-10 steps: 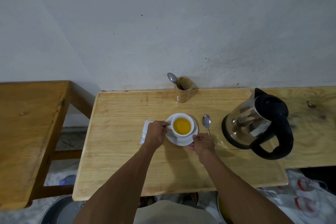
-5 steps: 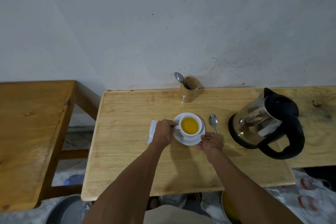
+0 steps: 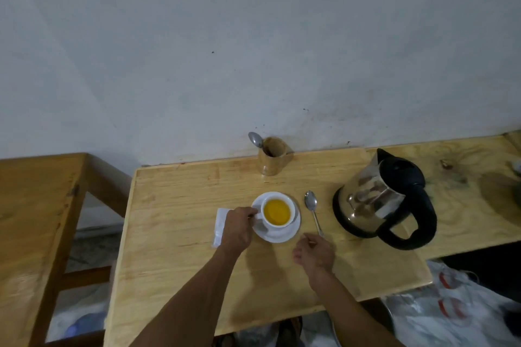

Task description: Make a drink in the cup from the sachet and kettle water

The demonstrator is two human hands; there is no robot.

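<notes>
A white cup (image 3: 277,213) full of yellow-orange liquid stands on a white saucer (image 3: 282,235) in the middle of the wooden table (image 3: 174,200). My left hand (image 3: 238,229) is closed on the cup's handle at its left side. A white sachet (image 3: 221,222) lies flat on the table, partly under that hand. My right hand (image 3: 314,255) hovers just off the saucer's front right, fingers loosely curled and holding nothing. A metal spoon (image 3: 313,210) lies right of the saucer. The steel kettle (image 3: 377,200) with black lid and handle stands further right.
A wooden holder (image 3: 273,159) with a spoon (image 3: 255,139) in it stands at the back by the grey wall. A second wooden table (image 3: 36,214) is on the left across a gap. Plastic bags (image 3: 456,310) lie on the floor at the right.
My right hand has let go of the saucer's edge and drawn back toward me. My left hand stays on the cup handle. The head view has shifted.
</notes>
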